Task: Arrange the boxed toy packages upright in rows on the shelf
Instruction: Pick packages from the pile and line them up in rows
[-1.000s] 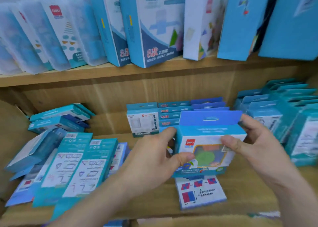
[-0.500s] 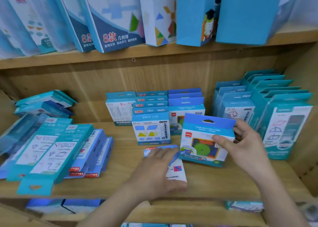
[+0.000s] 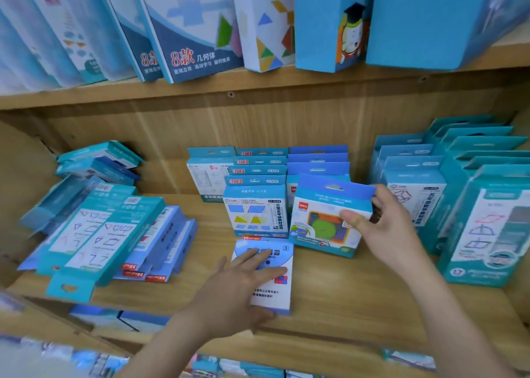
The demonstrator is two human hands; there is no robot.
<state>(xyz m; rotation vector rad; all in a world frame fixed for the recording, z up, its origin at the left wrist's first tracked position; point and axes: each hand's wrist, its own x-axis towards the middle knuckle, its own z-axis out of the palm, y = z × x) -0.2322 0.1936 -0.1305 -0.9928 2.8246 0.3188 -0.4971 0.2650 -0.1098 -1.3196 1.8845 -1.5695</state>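
Deli-branded toy box (image 3: pixel 324 222) pinched upright by right hand (image 3: pixel 384 228); left hand (image 3: pixel 243 280) lies spread flat on a fallen box (image 3: pixel 275 286).

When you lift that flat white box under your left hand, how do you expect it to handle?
The flat white box looks like thin card, so probably light and fairly stiff. It is lying flat under the left hand, so sliding it to the shelf edge may ease lifting. Stood upright, it could tip.

A blue-topped boxed toy package (image 3: pixel 324 222) with a green disc window stood nearly upright, tilted, at the front of its row; a white-and-blue package (image 3: pixel 272 286) lay flat on the wooden shelf (image 3: pixel 344 300).
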